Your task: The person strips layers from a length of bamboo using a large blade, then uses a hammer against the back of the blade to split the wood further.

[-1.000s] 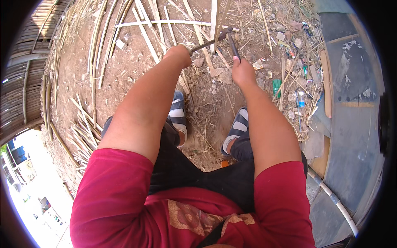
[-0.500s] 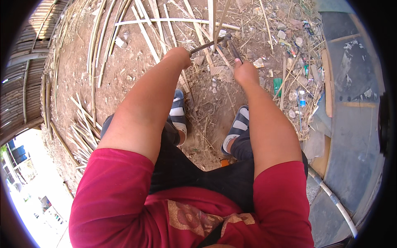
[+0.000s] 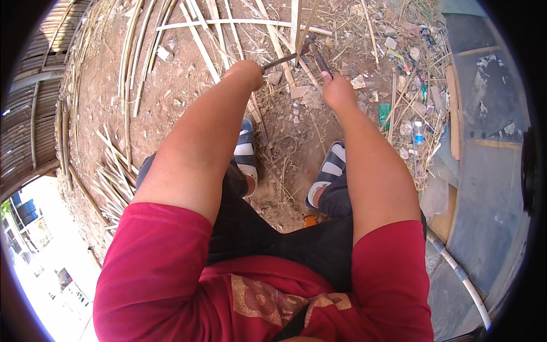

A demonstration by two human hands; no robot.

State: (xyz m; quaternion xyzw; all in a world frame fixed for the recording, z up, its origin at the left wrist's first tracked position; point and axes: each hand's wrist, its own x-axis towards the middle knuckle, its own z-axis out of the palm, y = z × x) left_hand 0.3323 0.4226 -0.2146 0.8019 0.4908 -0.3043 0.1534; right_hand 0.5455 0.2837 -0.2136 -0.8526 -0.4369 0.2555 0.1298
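Observation:
My left hand (image 3: 245,75) is closed around the grip end of a long dark knife (image 3: 279,62). Its blade points away to the right and meets the lower part of an upright bamboo strip (image 3: 296,25), which appears split in two. My right hand (image 3: 340,93) grips the handle of a hammer (image 3: 322,61). The hammer's head is beside the bamboo, just above the far end of the blade; whether it touches is hard to tell. Both arms stretch forward over my sandalled feet.
Long bamboo strips (image 3: 130,68) lie on the dirt at the far left, with a heap of shorter pieces (image 3: 114,185) nearer. At right are rubble, a plastic bottle (image 3: 418,133) and a green scrap (image 3: 384,115). A dark panel (image 3: 484,188) lines the right side; a slatted wall (image 3: 34,108), the left.
The hammer's head has risen a little from the blade. My left hand and the knife have stayed nearly in place, and the view has shifted slightly.

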